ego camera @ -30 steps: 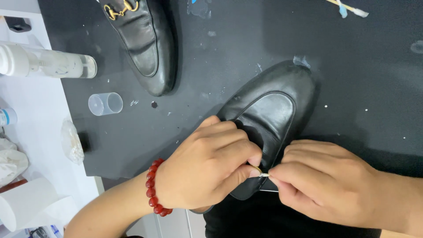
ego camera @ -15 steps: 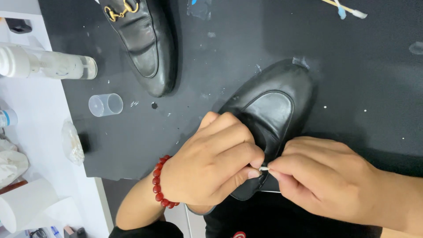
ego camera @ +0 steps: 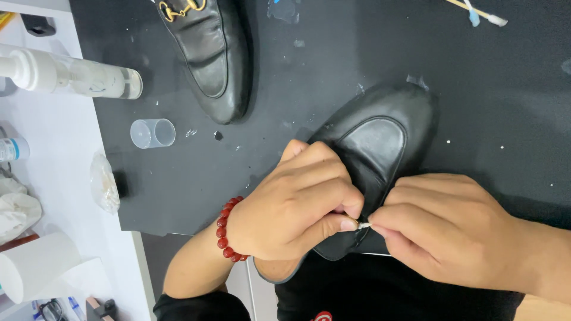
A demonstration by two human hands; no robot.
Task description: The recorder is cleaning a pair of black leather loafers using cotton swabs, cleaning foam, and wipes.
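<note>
A black leather loafer [ego camera: 380, 137] lies on a black mat [ego camera: 309, 77], toe pointing away from me. My left hand [ego camera: 297, 205], with a red bead bracelet [ego camera: 228, 230] at the wrist, covers the shoe's opening. My right hand [ego camera: 446, 229] is beside it, on the shoe's right side. The thumbs and forefingers of both hands pinch one small white piece [ego camera: 363, 225] between them, just above the shoe's near end. What the white piece is cannot be made out.
A second black loafer with a gold buckle [ego camera: 208, 47] lies at the far left of the mat. A small clear cup [ego camera: 152, 133], a clear pump bottle [ego camera: 71, 74] and a white paper roll [ego camera: 35, 264] sit to the left. Cotton swabs [ego camera: 476, 10] lie far right.
Both hands stay pinched together over the shoe. They have shifted slightly up and right, and the left forearm has drawn in closer to my body.
</note>
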